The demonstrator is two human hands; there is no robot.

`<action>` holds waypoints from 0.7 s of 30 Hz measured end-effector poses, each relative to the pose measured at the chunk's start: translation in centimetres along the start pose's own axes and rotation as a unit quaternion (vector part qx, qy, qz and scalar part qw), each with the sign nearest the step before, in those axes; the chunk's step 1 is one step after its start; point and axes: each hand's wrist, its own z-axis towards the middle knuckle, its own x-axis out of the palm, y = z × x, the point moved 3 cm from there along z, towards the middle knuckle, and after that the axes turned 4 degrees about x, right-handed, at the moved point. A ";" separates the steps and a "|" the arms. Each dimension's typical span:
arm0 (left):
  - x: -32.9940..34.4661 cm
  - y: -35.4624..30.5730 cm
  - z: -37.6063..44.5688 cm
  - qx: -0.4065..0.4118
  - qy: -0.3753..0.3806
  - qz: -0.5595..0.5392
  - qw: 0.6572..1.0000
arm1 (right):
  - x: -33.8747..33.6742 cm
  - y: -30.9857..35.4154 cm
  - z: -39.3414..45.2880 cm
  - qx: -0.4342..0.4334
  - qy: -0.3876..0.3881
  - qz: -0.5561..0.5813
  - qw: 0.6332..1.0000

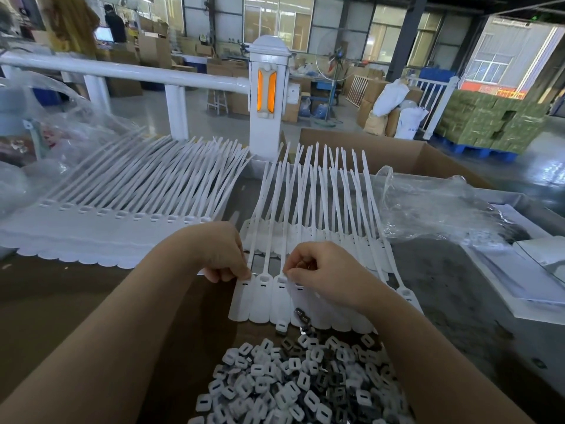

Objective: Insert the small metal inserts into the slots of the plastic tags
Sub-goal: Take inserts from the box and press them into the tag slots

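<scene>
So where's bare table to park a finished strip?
Bare brown top left of the left hand, below the big tag sheet. Grey top beyond the right hand too. Crowded near the inserts.

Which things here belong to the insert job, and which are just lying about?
Job: strip of plastic tags, pile of inserts, left hand and right hand, each with its grip at the tag heads.
Lying about: clear plastic bag, cardboard box, white fence post.
</scene>
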 end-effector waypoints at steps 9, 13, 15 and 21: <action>0.3 -0.2 0.0 0.005 0.012 0.028 1.000 | -2.2 1.5 -1.3 -0.045 0.177 -0.063 0.981; 0.2 -0.2 -0.1 0.006 0.012 0.029 0.999 | -2.0 1.7 -1.6 -0.041 0.197 -0.133 0.970; 0.2 -0.3 -0.2 0.007 0.012 0.031 0.999 | -1.7 1.9 -1.6 -0.038 0.198 -0.149 0.968; 0.3 -0.7 -0.4 0.013 -0.001 0.053 0.998 | -1.3 2.3 -1.9 -0.034 0.205 -0.149 0.967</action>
